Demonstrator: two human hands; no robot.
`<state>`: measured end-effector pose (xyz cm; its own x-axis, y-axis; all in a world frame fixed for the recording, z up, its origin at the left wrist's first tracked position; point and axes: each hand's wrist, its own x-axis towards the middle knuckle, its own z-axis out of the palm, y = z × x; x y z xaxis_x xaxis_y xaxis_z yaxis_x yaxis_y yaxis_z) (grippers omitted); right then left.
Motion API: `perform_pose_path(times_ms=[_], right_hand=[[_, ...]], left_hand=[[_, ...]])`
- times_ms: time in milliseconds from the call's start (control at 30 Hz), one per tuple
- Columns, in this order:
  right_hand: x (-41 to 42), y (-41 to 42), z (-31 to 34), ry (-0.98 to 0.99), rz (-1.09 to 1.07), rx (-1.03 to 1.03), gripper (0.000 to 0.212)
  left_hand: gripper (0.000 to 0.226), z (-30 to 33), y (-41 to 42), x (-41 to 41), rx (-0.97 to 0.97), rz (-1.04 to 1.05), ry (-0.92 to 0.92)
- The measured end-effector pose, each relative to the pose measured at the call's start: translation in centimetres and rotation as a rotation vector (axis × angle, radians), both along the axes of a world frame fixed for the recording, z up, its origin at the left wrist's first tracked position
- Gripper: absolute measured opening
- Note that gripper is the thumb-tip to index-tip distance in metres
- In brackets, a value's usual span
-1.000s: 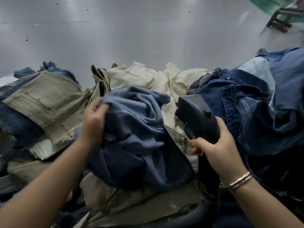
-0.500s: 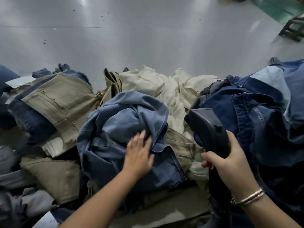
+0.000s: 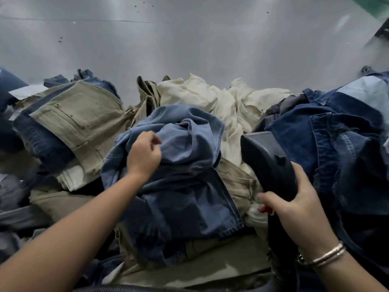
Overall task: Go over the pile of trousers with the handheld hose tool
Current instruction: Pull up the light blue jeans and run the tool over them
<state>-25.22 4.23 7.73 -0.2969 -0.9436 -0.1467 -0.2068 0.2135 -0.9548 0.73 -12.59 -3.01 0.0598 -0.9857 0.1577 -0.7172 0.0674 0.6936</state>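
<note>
A pile of trousers fills the lower view: light blue trousers (image 3: 189, 165) bunched in the middle, khaki ones (image 3: 84, 121) to the left, cream ones (image 3: 210, 95) behind, dark denim (image 3: 347, 154) on the right. My left hand (image 3: 144, 157) grips a fold of the light blue trousers with curled fingers. My right hand (image 3: 294, 205) holds the black handheld hose tool (image 3: 267, 161) by its handle, head pointing up and away, just right of the blue trousers. Its hose (image 3: 280, 260) runs down out of view.
A grey smooth floor (image 3: 189, 49) stretches beyond the pile. More dark and grey garments (image 3: 12, 186) lie at the left edge. A green patch (image 3: 374, 3) shows at the top right corner.
My left hand went from lying flat on the blue trousers to a curled grip higher up on their fabric. The tool in my right hand stayed about where it was.
</note>
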Motion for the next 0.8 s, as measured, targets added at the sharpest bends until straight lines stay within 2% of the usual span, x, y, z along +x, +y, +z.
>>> perform_pose_path(times_ms=[33, 67, 133, 167, 200, 233, 267, 367, 500, 567, 667, 800], right_hand=[[0.1, 0.1, -0.1, 0.001, 0.008, -0.007, 0.05], [0.2, 0.2, -0.1, 0.002, 0.014, -0.012, 0.05], [0.5, 0.5, -0.3, 0.004, 0.029, -0.005, 0.05], [0.6, 0.6, -0.3, 0.0, 0.041, 0.012, 0.051], [0.8, 0.6, -0.4, -0.005, 0.051, 0.03, 0.052], [0.9, 0.6, -0.5, -0.006, 0.058, 0.038, 0.052], [0.9, 0.6, -0.5, -0.001, 0.063, 0.035, 0.052], [1.2, 0.3, 0.0, 0.009, 0.089, 0.0, 0.052], [1.6, 0.3, 1.3, -0.053, 0.143, -0.078, 0.053], [1.5, 0.4, 2.7, -0.077, 0.212, -0.13, 0.053], [2.0, 0.8, 4.0, -0.056, 0.356, -0.173, 0.057], [5.0, 2.2, 3.2, 0.106, 0.496, -0.095, 0.055]], left_hand=[[0.015, -1.2, 0.6, 1.2, 0.089, 0.076, -0.043], [0.034, -2.2, 1.0, 2.1, 0.219, 0.104, -0.08], [0.078, -3.6, 1.3, 3.4, 0.404, -0.025, -0.186], [0.081, -4.0, 1.3, 3.6, 0.438, -0.13, -0.267], [0.066, -3.9, 1.0, 3.8, 0.445, -0.205, -0.324], [0.041, -3.4, 0.7, 3.8, 0.411, -0.22, -0.316], [0.02, -2.7, 0.0, 3.8, 0.354, -0.206, -0.253], [0.021, 0.6, -1.6, 4.0, 0.293, -0.218, -0.104], [0.023, 5.6, 0.5, 3.5, 0.565, -0.3, 0.511], [0.024, 7.1, 2.4, 3.0, 0.667, -0.247, 0.689], [0.029, 8.8, 4.9, 2.0, 0.735, -0.083, 0.861], [0.03, 9.2, 6.8, 0.9, 0.774, 0.03, 0.937]])
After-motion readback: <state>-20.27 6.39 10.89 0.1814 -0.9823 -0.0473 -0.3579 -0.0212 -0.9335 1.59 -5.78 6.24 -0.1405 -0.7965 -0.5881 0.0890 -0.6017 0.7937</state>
